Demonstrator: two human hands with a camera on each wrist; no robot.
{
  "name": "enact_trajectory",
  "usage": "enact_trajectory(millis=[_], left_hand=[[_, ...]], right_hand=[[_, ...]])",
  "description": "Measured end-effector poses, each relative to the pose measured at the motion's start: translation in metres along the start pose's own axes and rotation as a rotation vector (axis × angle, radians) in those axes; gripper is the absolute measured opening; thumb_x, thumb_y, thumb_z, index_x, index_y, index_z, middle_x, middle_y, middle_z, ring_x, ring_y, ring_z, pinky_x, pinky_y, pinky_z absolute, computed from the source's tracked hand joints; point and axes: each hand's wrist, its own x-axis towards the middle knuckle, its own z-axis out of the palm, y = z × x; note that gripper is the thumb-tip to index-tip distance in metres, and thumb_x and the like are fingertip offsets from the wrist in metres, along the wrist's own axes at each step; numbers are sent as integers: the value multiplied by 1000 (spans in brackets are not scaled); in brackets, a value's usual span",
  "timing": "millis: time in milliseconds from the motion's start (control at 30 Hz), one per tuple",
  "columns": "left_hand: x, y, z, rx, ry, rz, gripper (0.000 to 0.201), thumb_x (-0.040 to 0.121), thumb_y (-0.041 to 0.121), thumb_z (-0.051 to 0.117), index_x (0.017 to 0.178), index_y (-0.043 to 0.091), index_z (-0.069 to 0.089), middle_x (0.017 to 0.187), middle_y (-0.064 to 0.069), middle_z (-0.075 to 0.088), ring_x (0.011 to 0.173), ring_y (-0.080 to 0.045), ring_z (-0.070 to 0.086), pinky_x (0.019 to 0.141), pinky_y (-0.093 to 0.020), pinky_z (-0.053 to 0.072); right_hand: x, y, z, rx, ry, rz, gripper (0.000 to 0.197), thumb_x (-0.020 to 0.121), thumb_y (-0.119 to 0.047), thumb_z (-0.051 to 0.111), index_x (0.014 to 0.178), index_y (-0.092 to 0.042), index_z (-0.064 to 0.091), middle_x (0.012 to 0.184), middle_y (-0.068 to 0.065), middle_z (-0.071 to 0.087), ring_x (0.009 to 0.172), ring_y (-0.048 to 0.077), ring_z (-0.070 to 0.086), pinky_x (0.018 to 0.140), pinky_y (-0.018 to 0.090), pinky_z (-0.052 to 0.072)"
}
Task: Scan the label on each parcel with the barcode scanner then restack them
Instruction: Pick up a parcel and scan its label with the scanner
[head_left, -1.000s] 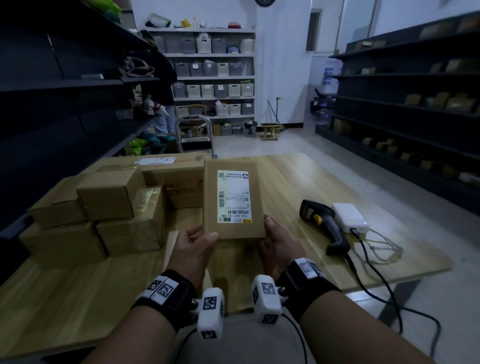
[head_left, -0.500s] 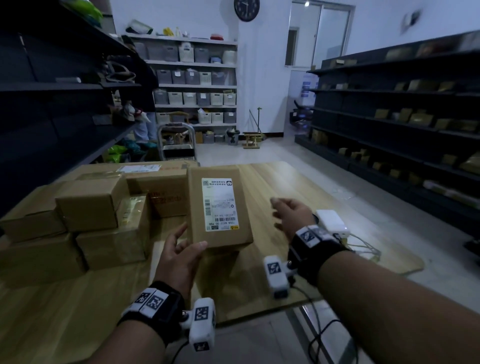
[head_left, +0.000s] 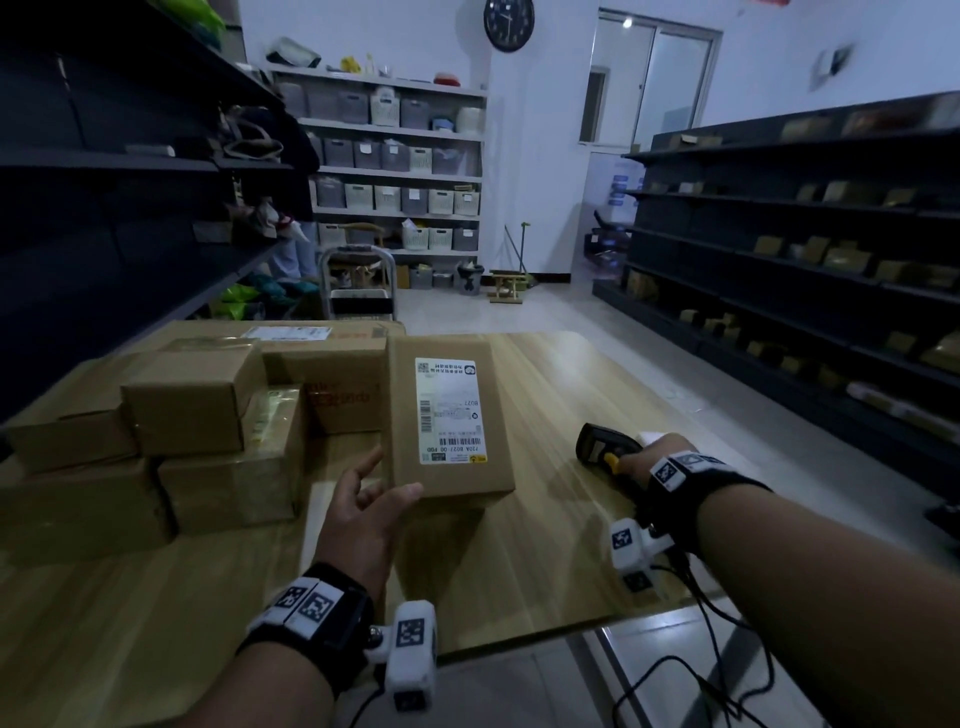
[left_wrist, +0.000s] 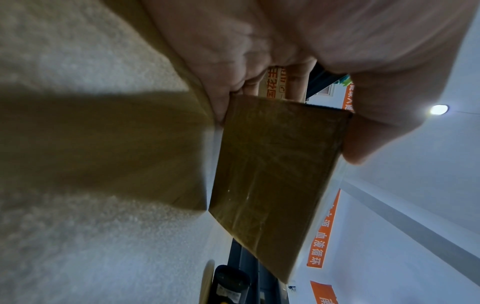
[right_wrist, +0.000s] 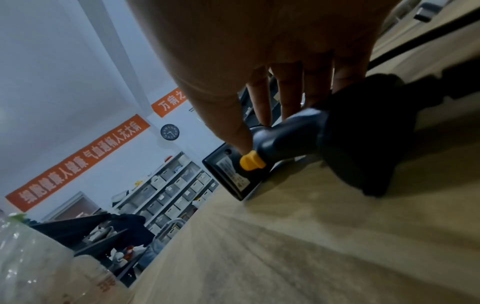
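Your left hand (head_left: 363, 506) pinches parcel (head_left: 447, 421) by near corner, label (head_left: 451, 410) up, above table (head_left: 545, 561). Your right hand (head_left: 660, 457) on scanner (head_left: 597, 444); grip unclear. Stacked boxes (head_left: 197, 431) left; cable (head_left: 722, 670) trails off edge.

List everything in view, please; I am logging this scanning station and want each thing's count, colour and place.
labelled parcel: one, brown with white label, held tilted above table centre
stacked parcels: several, brown, table's left side
barcode scanner: one, black with yellow trigger, lying on table's right side
white box: one, mostly hidden behind right hand
table: one, light wood
wall clock: one, dark, back wall
storage bins: many, grey and white, back shelves
dark shelving: along both sides, small parcels on the right
left hand: pinches the labelled parcel's near corner
right hand: fingers round the scanner's handle
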Motion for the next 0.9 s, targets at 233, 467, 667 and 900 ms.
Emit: enact_trajectory(millis=[233,467,667,900], left_hand=[[-3,3,3,69,-14,10,65,98,0,72,157,20,51,122,-17,77,84,-11,83,59,-20,63],[-3,5,1,42,8,-15,71,96,7,77,158,27,51,125,-14,78,94,-27,84,67,-33,68],[2,2,0,-50,22,-55,73,89,7,82,154,29,55,124,-16,81,104,-34,83,87,-51,67],[10,-6,-5,-85,23,-63,78,86,11,86,155,30,53,118,-12,84,113,-38,81,105,-65,60]], right_hand=[[-13,-2,-1,-50,15,-17,37,92,-43,78,99,-9,66,79,8,67,69,26,65,57,30,46],[-47,-28,-25,313,-22,-63,18,84,-18,84,93,-3,76,82,18,81,77,36,81,74,47,69],[-96,-70,-59,619,-89,-321,31,91,-4,77,114,-24,69,94,20,79,66,27,78,58,36,62],[-130,-105,-77,208,-153,-575,15,93,-17,77,98,-29,69,69,5,72,59,22,66,55,42,59]])
